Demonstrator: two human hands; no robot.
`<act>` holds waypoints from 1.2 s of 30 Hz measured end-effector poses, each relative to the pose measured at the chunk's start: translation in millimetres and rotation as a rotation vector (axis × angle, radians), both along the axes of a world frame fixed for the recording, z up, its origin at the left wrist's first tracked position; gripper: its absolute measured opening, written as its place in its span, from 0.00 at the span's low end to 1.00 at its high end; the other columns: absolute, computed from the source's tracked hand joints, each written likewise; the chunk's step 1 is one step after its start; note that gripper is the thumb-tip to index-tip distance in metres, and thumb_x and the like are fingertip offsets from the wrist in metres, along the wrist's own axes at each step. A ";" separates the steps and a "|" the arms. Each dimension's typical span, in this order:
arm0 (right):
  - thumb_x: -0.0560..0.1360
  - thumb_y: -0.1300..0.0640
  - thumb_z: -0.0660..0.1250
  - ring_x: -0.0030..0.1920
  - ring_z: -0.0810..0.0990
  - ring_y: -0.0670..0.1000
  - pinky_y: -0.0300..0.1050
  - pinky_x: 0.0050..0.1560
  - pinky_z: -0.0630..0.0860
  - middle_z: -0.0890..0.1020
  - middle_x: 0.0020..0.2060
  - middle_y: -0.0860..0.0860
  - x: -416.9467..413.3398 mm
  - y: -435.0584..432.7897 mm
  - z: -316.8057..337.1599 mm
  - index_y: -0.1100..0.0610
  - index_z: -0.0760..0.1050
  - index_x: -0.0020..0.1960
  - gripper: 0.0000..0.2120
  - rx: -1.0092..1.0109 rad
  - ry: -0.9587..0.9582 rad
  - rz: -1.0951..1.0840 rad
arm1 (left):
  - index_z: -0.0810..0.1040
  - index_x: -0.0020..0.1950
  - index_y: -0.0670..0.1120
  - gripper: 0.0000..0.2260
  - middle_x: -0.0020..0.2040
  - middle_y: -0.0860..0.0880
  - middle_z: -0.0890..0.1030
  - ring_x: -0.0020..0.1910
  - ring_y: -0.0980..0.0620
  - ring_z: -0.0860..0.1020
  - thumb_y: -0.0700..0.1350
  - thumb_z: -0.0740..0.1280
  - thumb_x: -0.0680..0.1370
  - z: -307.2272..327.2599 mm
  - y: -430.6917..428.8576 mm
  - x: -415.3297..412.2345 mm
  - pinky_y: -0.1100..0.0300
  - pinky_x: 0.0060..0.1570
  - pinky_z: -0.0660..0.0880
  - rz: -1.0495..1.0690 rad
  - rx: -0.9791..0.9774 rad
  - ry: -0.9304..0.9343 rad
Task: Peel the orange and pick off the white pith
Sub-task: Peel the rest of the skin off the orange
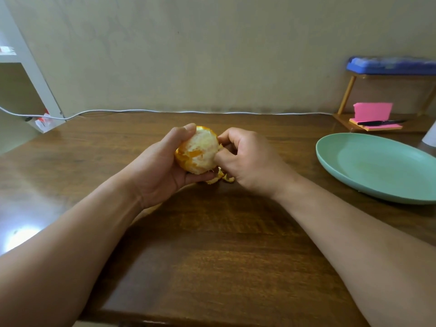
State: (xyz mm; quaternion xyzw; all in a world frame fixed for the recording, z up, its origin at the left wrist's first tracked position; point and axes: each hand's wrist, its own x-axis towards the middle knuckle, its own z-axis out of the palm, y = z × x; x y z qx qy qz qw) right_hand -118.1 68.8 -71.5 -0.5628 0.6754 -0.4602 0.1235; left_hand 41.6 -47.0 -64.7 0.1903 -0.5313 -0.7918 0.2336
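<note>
My left hand [162, 166] cradles a mostly peeled orange [198, 149] above the middle of the wooden table [212, 244], thumb over its top. White pith covers most of the fruit, with orange flesh showing through in patches and some rind left at the top and left side. My right hand [247, 159] is against the orange's right side, its thumb and fingers pinching at the pith or peel there. Loose curls of peel [223, 178] hang or lie just below the two hands.
A pale green plate [377, 166] sits on the table at the right. Behind it stand a small wooden rack with pink sticky notes [372, 112] and a black pen [379, 122]. A white cable [141, 111] runs along the wall.
</note>
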 end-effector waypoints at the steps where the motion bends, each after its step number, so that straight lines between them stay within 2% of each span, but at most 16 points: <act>1: 0.80 0.54 0.70 0.29 0.80 0.41 0.35 0.28 0.73 0.83 0.36 0.44 1.4 -0.6 0.5 0.50 0.81 0.54 0.03 -0.007 -0.002 0.001 | 0.79 0.66 0.41 0.22 0.57 0.40 0.86 0.51 0.44 0.87 0.54 0.68 0.78 -0.1 -0.6 0.3 0.49 0.48 0.86 0.007 0.000 -0.002; 5: 0.81 0.53 0.68 0.34 0.82 0.42 0.41 0.35 0.78 0.84 0.40 0.45 5.0 -3.9 -2.0 0.51 0.81 0.57 0.06 -0.009 0.016 -0.007 | 0.79 0.66 0.40 0.23 0.57 0.39 0.86 0.52 0.43 0.87 0.54 0.69 0.78 0.2 -0.4 1.7 0.50 0.46 0.86 0.027 0.001 -0.011; 9: 0.83 0.55 0.66 0.35 0.82 0.41 0.39 0.36 0.79 0.84 0.41 0.45 3.5 -2.1 -1.7 0.52 0.81 0.61 0.09 0.005 -0.031 0.013 | 0.79 0.65 0.40 0.18 0.55 0.39 0.86 0.49 0.43 0.87 0.52 0.67 0.82 1.6 -0.1 3.2 0.50 0.44 0.86 0.046 0.010 -0.006; 12: 0.87 0.51 0.63 0.38 0.82 0.41 0.40 0.39 0.80 0.84 0.46 0.45 -0.1 3.3 -0.8 0.51 0.79 0.68 0.12 0.079 -0.095 0.077 | 0.78 0.68 0.38 0.23 0.55 0.37 0.85 0.48 0.42 0.86 0.55 0.65 0.83 2.6 -3.2 4.7 0.49 0.47 0.86 0.006 0.010 -0.013; 15: 0.86 0.43 0.63 0.44 0.85 0.47 0.53 0.47 0.86 0.85 0.48 0.44 -1.3 4.8 0.3 0.49 0.78 0.69 0.16 0.099 -0.093 0.109 | 0.79 0.66 0.38 0.28 0.54 0.37 0.84 0.48 0.43 0.85 0.62 0.63 0.82 2.5 -7.6 7.7 0.51 0.50 0.85 -0.053 -0.028 0.000; 17: 0.86 0.43 0.64 0.47 0.85 0.49 0.58 0.50 0.85 0.86 0.49 0.45 -0.8 4.4 -0.2 0.48 0.78 0.67 0.15 0.083 -0.047 0.110 | 0.80 0.64 0.39 0.29 0.55 0.38 0.85 0.50 0.44 0.85 0.64 0.64 0.80 0.6 -9.1 7.6 0.51 0.51 0.84 -0.061 -0.058 0.005; 20: 0.84 0.46 0.67 0.45 0.85 0.47 0.58 0.50 0.84 0.86 0.46 0.45 2.3 4.1 -1.5 0.48 0.79 0.62 0.10 0.054 0.034 0.066 | 0.81 0.63 0.40 0.23 0.55 0.40 0.85 0.50 0.45 0.85 0.59 0.68 0.80 -3.3 -8.5 4.5 0.52 0.48 0.84 -0.012 -0.109 -0.020; 22: 0.83 0.48 0.70 0.44 0.85 0.47 0.57 0.47 0.84 0.86 0.45 0.46 4.1 4.1 -2.6 0.49 0.79 0.60 0.08 0.018 0.037 0.042 | 0.78 0.69 0.38 0.27 0.57 0.39 0.84 0.51 0.44 0.85 0.57 0.71 0.80 -6.3 -7.9 0.9 0.53 0.46 0.84 0.027 -0.158 -0.030; 23: 0.82 0.49 0.71 0.43 0.85 0.47 0.55 0.45 0.84 0.86 0.45 0.46 4.4 4.0 -2.7 0.49 0.79 0.59 0.08 -0.004 0.024 0.040 | 0.76 0.71 0.37 0.28 0.58 0.38 0.83 0.51 0.43 0.84 0.56 0.71 0.79 -7.3 -7.9 -0.5 0.52 0.46 0.84 0.038 -0.182 -0.024; 27: 0.83 0.52 0.70 0.38 0.83 0.42 0.43 0.38 0.80 0.86 0.42 0.45 4.7 -0.8 -5.6 0.51 0.81 0.58 0.06 -0.060 -0.046 0.030 | 0.75 0.69 0.40 0.25 0.57 0.38 0.82 0.49 0.43 0.84 0.55 0.70 0.79 -8.4 -9.5 -0.9 0.50 0.45 0.83 0.060 -0.248 0.007; 29: 0.84 0.53 0.69 0.38 0.84 0.43 0.46 0.38 0.83 0.85 0.42 0.45 5.2 -1.2 -5.8 0.52 0.81 0.59 0.06 -0.060 -0.109 0.054 | 0.74 0.70 0.39 0.27 0.57 0.38 0.82 0.50 0.42 0.84 0.55 0.70 0.79 -9.1 -9.6 -0.5 0.48 0.47 0.83 0.058 -0.242 0.016; 33: 0.82 0.59 0.69 0.43 0.87 0.55 0.60 0.42 0.86 0.86 0.45 0.54 4.2 -3.9 -6.9 0.53 0.80 0.58 0.06 -0.033 -0.140 0.052 | 0.75 0.65 0.42 0.20 0.53 0.41 0.83 0.48 0.43 0.83 0.54 0.70 0.79 -11.1 -8.6 -0.3 0.47 0.47 0.80 0.064 -0.292 0.013; 36: 0.81 0.62 0.69 0.40 0.86 0.56 0.58 0.41 0.85 0.86 0.44 0.57 2.3 -9.1 -11.7 0.55 0.80 0.57 0.07 -0.048 -0.242 0.040 | 0.76 0.64 0.43 0.20 0.51 0.44 0.84 0.48 0.45 0.84 0.54 0.71 0.77 -11.3 -7.5 -1.2 0.50 0.45 0.83 0.067 -0.290 0.018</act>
